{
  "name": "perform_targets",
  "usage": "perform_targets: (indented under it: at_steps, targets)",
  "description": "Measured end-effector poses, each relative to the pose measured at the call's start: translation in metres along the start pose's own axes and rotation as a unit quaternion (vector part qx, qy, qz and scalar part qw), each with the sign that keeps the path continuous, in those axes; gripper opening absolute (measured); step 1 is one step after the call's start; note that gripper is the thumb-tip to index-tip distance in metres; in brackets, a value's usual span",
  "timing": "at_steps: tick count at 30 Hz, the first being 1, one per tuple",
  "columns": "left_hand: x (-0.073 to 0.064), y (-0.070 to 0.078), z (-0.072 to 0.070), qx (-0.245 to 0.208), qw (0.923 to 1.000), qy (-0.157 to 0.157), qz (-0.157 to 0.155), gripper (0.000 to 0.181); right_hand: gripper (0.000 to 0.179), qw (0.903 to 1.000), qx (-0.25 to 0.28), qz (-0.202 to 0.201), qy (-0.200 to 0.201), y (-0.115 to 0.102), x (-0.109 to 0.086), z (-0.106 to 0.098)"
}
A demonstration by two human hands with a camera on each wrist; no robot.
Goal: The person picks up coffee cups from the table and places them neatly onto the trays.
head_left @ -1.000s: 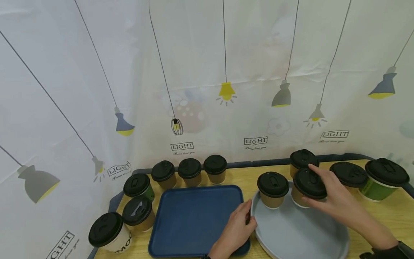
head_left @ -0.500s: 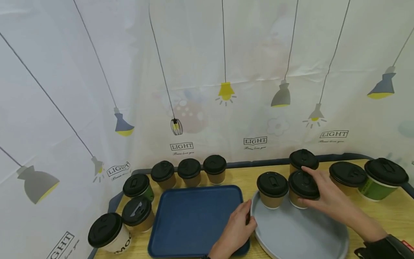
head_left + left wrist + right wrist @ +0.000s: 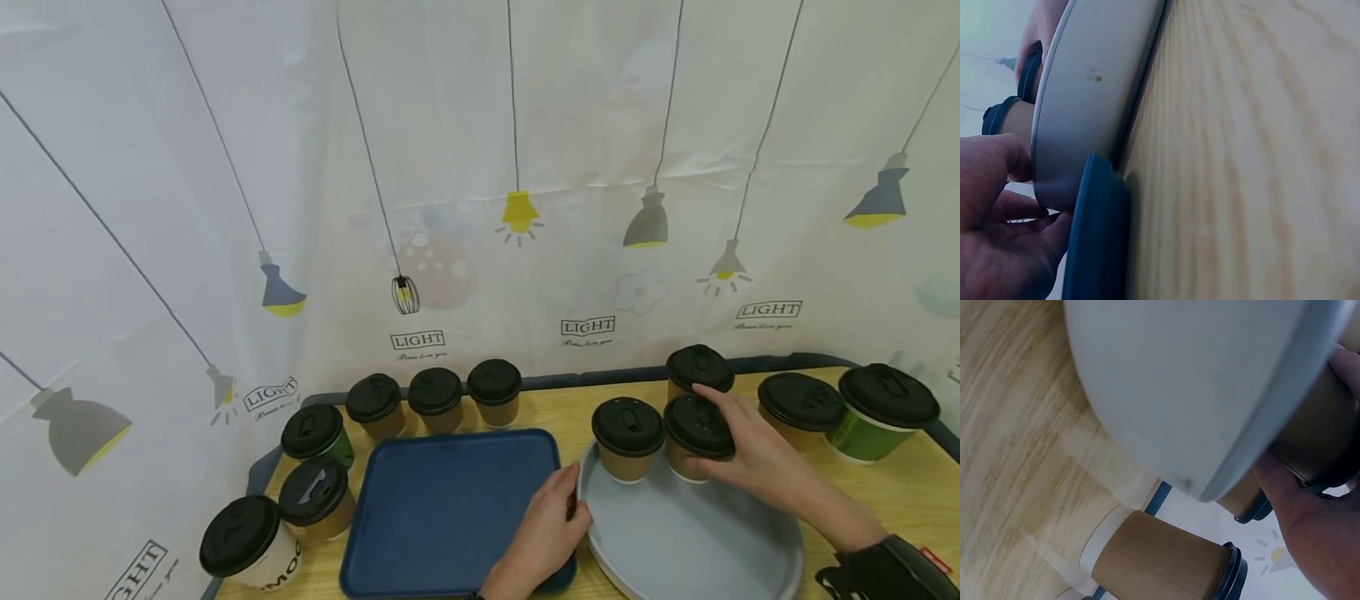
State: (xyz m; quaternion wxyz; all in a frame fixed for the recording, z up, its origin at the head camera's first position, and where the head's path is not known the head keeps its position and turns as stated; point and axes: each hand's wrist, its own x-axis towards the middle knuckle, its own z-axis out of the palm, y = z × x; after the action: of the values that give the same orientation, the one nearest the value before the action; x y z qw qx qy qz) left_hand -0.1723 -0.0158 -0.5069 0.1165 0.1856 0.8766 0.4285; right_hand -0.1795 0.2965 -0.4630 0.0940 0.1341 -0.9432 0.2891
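Observation:
My right hand [image 3: 761, 458] grips a brown paper coffee cup [image 3: 678, 458] by its side and black lid. This cup stands at the back of the round grey tray [image 3: 697, 546], close beside a second lidded brown cup [image 3: 628, 433]. In the right wrist view, thumb and fingers wrap the held cup [image 3: 1319, 431] beyond the tray's rim. My left hand [image 3: 543, 529] holds the tray's left rim, next to the blue tray's right edge. The left wrist view shows the left hand [image 3: 1007, 231] pinching the grey rim, with part of its fingers hidden.
A blue rectangular tray [image 3: 453, 508] lies left of the grey one. Several lidded cups line its back and left sides, including a white cup [image 3: 251, 542]. Behind and right of the grey tray stand a brown cup [image 3: 699, 371], another brown cup [image 3: 798, 404] and a green cup [image 3: 885, 412].
My right hand has shifted the gripped cup a little to the left, nearer the other cup on the grey tray. The left hand has kept its place at the rim.

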Motion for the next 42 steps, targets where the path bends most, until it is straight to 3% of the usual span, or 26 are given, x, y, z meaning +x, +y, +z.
perform_targets:
  at_steps: [6, 13, 20, 27, 31, 42]
  targets:
    - [0.001, 0.004, 0.001, 0.016, 0.9998, -0.007, 0.004, 0.055, 0.11, 0.9999, -0.008, -0.006, 0.005, 0.0, -0.003, -0.003]
    - [0.004, 0.004, -0.003, 0.017, 0.9996, -0.007, 0.023, 0.054, 0.123, 0.9999, 0.005, -0.002, 0.009, -0.001, -0.013, -0.01]
    - [0.016, 0.006, -0.011, 0.055, 0.9958, 0.019, 0.072, 0.045, 0.094, 0.9952, 0.038, -0.042, 0.08, 0.011, -0.04, -0.024]
    - [0.029, 0.008, -0.009, 0.037, 0.9957, 0.011, 0.084, 0.045, 0.08, 0.9915, 0.049, -0.011, 0.12, 0.024, -0.062, -0.032]
    - [0.031, 0.008, -0.009, 0.019, 0.9966, 0.004, 0.08, 0.045, 0.073, 0.9896, 0.049, 0.009, 0.135, 0.025, -0.067, -0.034]
    - [0.022, 0.008, -0.014, -0.031, 0.9994, -0.014, 0.009, 0.041, 0.065, 0.9823, 0.045, 0.004, 0.182, 0.03, -0.075, -0.039]
